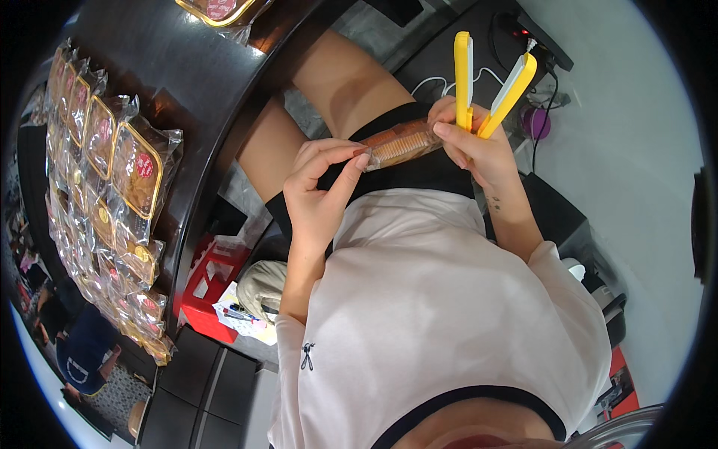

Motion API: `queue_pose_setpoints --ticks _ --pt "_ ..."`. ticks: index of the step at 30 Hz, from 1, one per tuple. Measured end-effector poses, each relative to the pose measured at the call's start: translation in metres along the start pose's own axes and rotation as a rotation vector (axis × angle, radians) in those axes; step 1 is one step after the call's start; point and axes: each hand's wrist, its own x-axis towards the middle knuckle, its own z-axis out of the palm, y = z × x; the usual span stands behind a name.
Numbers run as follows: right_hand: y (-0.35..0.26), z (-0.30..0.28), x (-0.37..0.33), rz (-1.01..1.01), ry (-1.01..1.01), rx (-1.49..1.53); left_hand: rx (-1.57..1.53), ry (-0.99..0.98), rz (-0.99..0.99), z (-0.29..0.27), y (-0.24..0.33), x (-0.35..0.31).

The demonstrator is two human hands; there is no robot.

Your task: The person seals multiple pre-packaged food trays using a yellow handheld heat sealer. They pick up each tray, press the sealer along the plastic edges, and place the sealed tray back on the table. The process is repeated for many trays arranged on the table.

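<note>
A small cake in a clear plastic bag (404, 144), its ridged paper side showing, is held level above my lap. My left hand (321, 179) is closed, thumb and fingers pinching the bag's left end. At the right end, my right hand (475, 142) pinches the film between thumb and fingers. That same hand also holds a small yellow flat iron (486, 90), whose two arms point up and away and stand apart in a V. The plates do not touch the bag. Part of the bag's right end is hidden behind my fingers.
On the dark table (202, 82) at the left stand rows of bagged cakes (138, 168) in gold-rimmed trays; another tray (221, 9) lies at the top. A red basket (209, 292) sits below. White and black cables run near a purple round thing (535, 122). Another person (90, 348) is far left.
</note>
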Motion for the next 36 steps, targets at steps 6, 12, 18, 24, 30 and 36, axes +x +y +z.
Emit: queue_pose_setpoints --ticks 6,12,18,24,30,36 --pt "-0.008 0.002 -0.011 -0.054 -0.027 -0.075 -0.014 0.064 -0.019 0.0 0.021 -0.001" --pt "-0.005 -0.008 -0.033 -0.279 -0.189 -0.501 0.107 -0.075 -0.015 -0.004 0.008 -0.031" --pt "-0.004 0.01 -0.036 0.03 0.124 -0.265 -0.053 0.056 -0.112 0.006 0.006 -0.023" --pt "-0.003 0.016 -0.014 -0.011 0.258 -0.314 -0.218 0.195 -0.209 0.019 0.02 0.009" --pt "-0.006 0.011 -0.015 -0.152 0.233 -0.369 -0.312 0.149 -0.266 0.023 0.023 0.012" --pt "-0.004 0.005 -0.003 -0.1 0.201 -0.37 -0.389 0.126 -0.373 0.024 0.008 0.02"
